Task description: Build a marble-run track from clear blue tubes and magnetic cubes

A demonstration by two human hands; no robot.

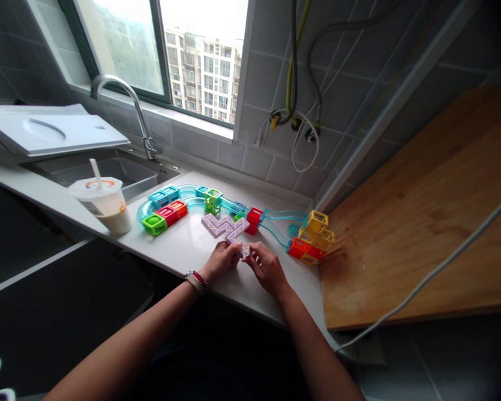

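Head cam, left hand (223, 258): pinching the near end of the lilac zigzag strip (224, 225), frame centre
Right hand (268, 266): fingertips closed on a small pale piece (246, 252)
Strip: flat triangles
Track (144, 211): see-through blue curves, wraps behind
Counter (179, 248): smooth white, bare patch left of hands, edge under left wrist

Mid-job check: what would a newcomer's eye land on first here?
The brightly coloured block-and-track toy curving across the white counter. Just in front, the left hand and right hand pinch small pale pieces near a lavender zigzag. Then the lidded drink cup, left of the toy.
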